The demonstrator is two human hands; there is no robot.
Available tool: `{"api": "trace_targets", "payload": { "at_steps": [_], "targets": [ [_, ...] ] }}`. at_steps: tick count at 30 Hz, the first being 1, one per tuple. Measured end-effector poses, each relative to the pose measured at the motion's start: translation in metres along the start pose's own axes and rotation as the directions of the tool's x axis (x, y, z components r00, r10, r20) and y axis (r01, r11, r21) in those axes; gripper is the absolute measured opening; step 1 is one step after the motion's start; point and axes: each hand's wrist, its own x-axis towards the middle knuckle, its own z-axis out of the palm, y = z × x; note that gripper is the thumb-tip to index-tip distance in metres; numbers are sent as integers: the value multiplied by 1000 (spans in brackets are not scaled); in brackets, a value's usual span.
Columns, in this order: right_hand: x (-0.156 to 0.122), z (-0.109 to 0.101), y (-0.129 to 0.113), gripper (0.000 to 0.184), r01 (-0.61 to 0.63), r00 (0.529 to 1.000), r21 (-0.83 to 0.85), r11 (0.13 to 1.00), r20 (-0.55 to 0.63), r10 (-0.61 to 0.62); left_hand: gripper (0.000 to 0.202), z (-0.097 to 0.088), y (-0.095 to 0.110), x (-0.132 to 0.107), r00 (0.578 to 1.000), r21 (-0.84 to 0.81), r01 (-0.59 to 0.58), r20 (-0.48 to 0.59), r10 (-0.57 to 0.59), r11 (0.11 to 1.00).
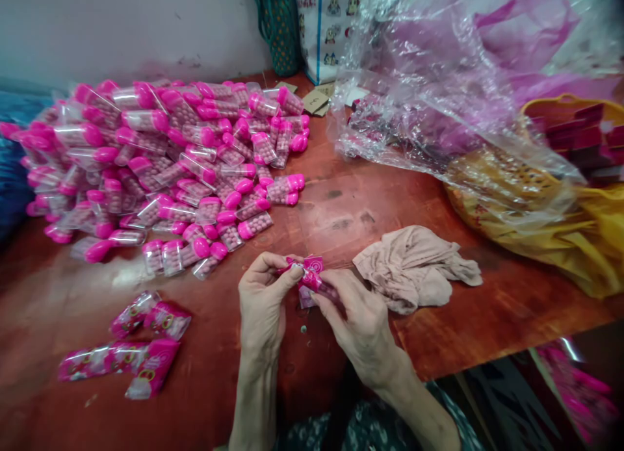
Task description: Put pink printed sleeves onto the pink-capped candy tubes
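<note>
Left hand (263, 295) and right hand (358, 321) together, both pinching pink wrapper (309, 275) over red table (341, 210), near beige cloth (414, 266).

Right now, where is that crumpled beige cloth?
In the head view, the beige cloth lies on the red table just right of the right hand, left of the yellow bag.

Pink-capped tubes (166, 171), beige cloth (414, 269), reddish table (341, 210).
</note>
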Motion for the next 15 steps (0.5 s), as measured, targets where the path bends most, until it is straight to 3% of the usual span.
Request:
{"api": "trace_targets", "payload": {
  "at_steps": [6, 13, 15],
  "targets": [
    [2, 0, 1, 27, -23, 1000, 64, 998, -1, 23, 19, 2, -4, 1, 989, 15, -121, -87, 121, 993],
    [3, 2, 1, 27, -79, 996, 81, 994, 37, 76, 22, 1, -12, 4, 983, -34, -123, -144, 117, 992],
    [3, 2, 1, 26, -82, 996, 87, 993, 43, 78, 21, 3, -16, 2, 963, 23, -188, -194, 189, 982]
  ]
}}
